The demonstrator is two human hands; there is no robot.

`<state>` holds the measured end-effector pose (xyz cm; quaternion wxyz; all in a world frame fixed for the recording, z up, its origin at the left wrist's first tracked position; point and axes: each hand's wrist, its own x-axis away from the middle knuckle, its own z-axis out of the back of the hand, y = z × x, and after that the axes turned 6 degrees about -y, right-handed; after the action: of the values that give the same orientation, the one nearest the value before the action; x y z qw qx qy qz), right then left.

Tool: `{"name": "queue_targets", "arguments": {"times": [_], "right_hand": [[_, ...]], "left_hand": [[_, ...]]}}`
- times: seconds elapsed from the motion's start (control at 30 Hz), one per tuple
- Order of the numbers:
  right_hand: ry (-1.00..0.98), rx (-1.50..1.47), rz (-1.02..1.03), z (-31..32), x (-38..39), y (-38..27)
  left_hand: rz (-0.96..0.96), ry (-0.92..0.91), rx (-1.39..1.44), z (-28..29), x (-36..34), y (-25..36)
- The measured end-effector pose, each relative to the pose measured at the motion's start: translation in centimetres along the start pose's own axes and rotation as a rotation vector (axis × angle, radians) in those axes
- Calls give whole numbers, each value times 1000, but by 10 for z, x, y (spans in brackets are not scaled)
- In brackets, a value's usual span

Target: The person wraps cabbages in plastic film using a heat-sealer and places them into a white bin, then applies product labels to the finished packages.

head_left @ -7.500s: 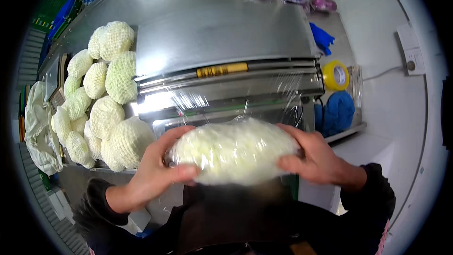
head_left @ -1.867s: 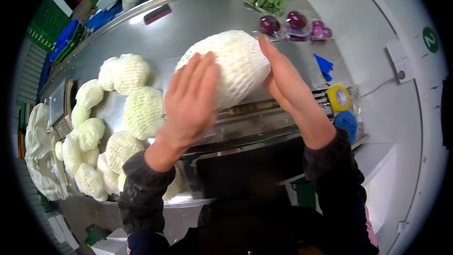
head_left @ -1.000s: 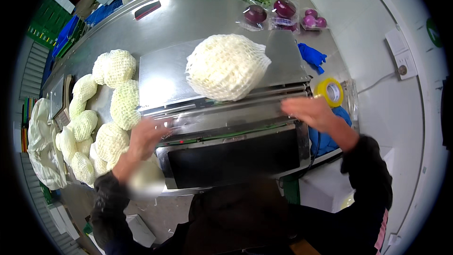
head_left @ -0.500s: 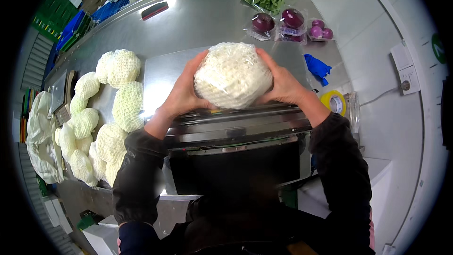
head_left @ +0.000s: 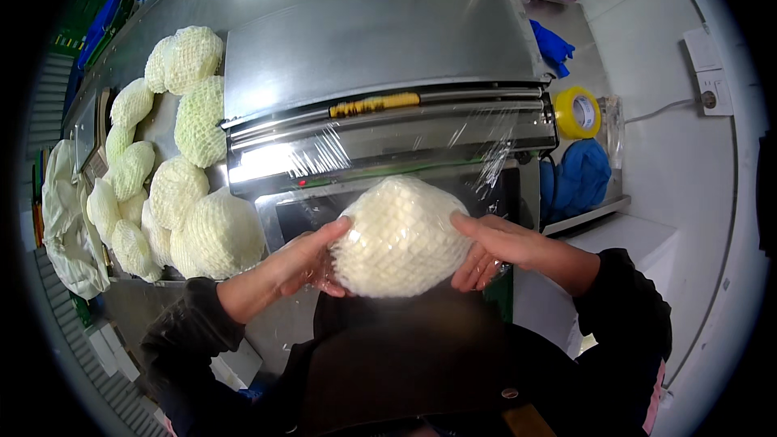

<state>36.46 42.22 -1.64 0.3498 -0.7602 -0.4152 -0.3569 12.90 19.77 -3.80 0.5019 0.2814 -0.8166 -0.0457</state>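
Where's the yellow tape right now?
The yellow tape is on the right of the head view, just above the blue bundle and beside the rollers' right end, farther out than the right hand.

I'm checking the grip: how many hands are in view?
2: the left hand at the left side of the netted bundle, the right hand at its right side. No other hand shows.

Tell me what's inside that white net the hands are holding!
The white foam net bulges roundly under shiny clear film; what's inside is covered, so I can't tell.
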Motion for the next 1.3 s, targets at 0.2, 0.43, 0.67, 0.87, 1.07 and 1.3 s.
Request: {"name": "queue_targets", "arguments": {"times": [0.2, 0.43, 0.67, 0.87, 1.07, 1.3], "right_hand": [[171, 70, 366, -9, 22, 67], [562, -222, 1018, -20, -8, 73], [1025, -204, 1000, -25, -5, 66], [1162, 368, 377, -15, -36, 158], [605, 965, 497, -47, -128, 142], [363, 763, 784, -82, -76, 123]], "left_hand": [[-271, 39, -26, 5, 32, -47], [-779, 539, -310, -2, 19, -83], [-680, 768, 482, -32, 17, -69], [-233, 662, 355, -3, 20, -156], [-463, 92, 260, 1, -84, -189], [-588, -23, 398, -59, -55, -135]]}}
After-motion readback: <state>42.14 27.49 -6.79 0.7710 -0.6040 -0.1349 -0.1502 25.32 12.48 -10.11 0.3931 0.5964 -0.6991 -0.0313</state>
